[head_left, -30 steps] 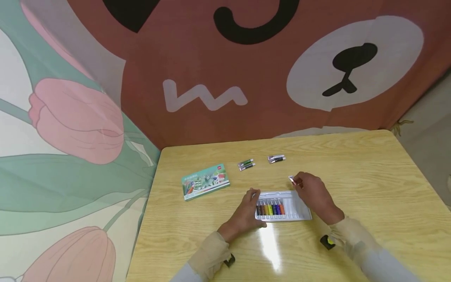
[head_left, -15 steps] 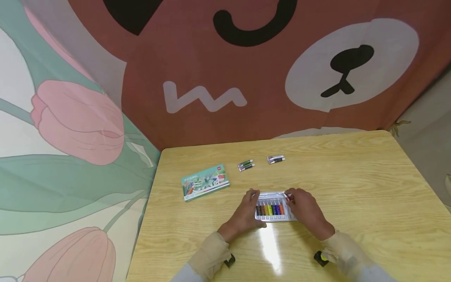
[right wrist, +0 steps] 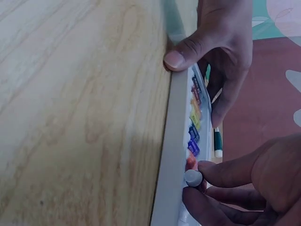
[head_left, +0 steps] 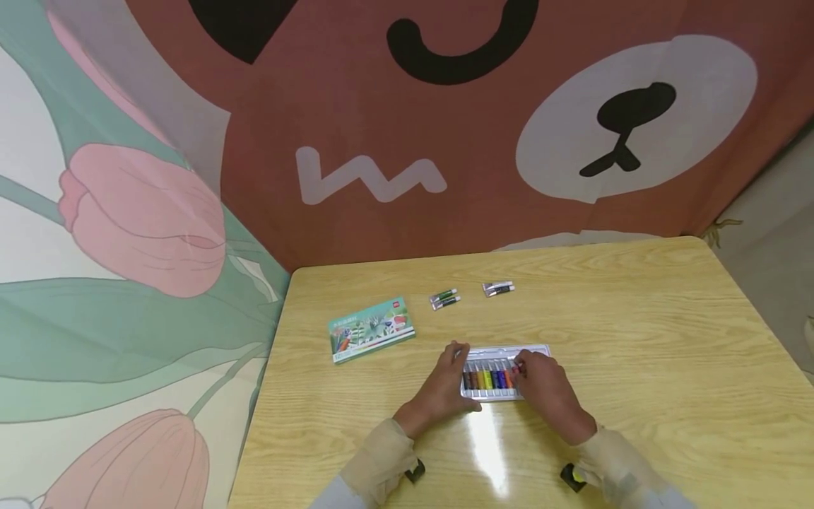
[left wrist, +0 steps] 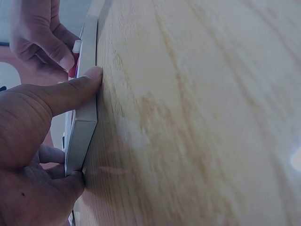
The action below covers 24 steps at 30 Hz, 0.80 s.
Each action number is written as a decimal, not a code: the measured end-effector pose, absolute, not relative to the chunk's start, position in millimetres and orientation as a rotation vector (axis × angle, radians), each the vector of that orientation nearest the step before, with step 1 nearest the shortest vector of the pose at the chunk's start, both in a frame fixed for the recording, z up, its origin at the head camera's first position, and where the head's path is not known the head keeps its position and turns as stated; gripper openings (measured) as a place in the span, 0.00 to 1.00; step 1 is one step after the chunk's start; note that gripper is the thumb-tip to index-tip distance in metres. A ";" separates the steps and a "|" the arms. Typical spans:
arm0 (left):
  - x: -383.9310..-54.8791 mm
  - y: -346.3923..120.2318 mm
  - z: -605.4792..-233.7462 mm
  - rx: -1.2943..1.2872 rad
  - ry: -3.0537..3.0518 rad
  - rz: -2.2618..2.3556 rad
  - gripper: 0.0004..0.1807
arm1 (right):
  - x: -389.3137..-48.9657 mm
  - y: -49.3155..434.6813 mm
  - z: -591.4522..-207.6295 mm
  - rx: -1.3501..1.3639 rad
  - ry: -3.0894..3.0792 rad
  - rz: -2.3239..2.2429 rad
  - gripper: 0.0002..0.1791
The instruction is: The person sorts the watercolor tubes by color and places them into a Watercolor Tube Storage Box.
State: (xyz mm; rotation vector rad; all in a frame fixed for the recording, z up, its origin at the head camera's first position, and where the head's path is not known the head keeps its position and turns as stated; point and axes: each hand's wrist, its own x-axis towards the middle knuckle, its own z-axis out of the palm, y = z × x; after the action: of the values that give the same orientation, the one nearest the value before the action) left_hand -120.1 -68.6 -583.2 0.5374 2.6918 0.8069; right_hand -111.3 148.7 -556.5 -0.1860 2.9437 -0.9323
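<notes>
A white plastic tray (head_left: 502, 350) lies on the table with a row of small paint tubes (head_left: 487, 379) in its left slots. My left hand (head_left: 441, 389) grips the tray's left end, thumb at the near edge and fingers at the far edge. Over the slot beside the orange tube, my right hand (head_left: 548, 390) pinches a red paint tube (left wrist: 73, 63) between thumb and fingers. Its white cap (right wrist: 193, 178) points toward the near edge in the right wrist view. The right hand covers much of the tray's right part; whether the tube is fully seated cannot be seen.
A green illustrated paint box (head_left: 372, 330) lies left of the tray. Behind the tray lie a pair of green-toned tubes (head_left: 444, 298) and a pair with white and black tubes (head_left: 498, 288). A printed cloth (head_left: 381, 233) hangs at the table's back edge.
My right hand has moved left and down with the red tube, from beyond the tray's far right to the slot beside the orange tube. The left hand has stayed on the tray.
</notes>
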 end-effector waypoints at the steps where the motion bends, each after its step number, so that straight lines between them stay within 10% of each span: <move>1: -120.1 -68.8 -583.5 0.539 2.693 0.806 0.65 | -110.7 148.0 -556.1 -0.186 2.949 -0.928 0.05; 24: -118.5 -69.0 -580.8 0.529 2.682 0.818 0.65 | -106.1 141.2 -555.2 -0.237 2.995 -0.834 0.05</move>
State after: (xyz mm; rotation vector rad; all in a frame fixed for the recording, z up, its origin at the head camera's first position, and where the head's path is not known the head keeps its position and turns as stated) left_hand -118.5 -69.0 -580.8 0.5288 2.6816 0.8182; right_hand -106.1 141.2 -555.2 -0.2367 2.9948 -0.8338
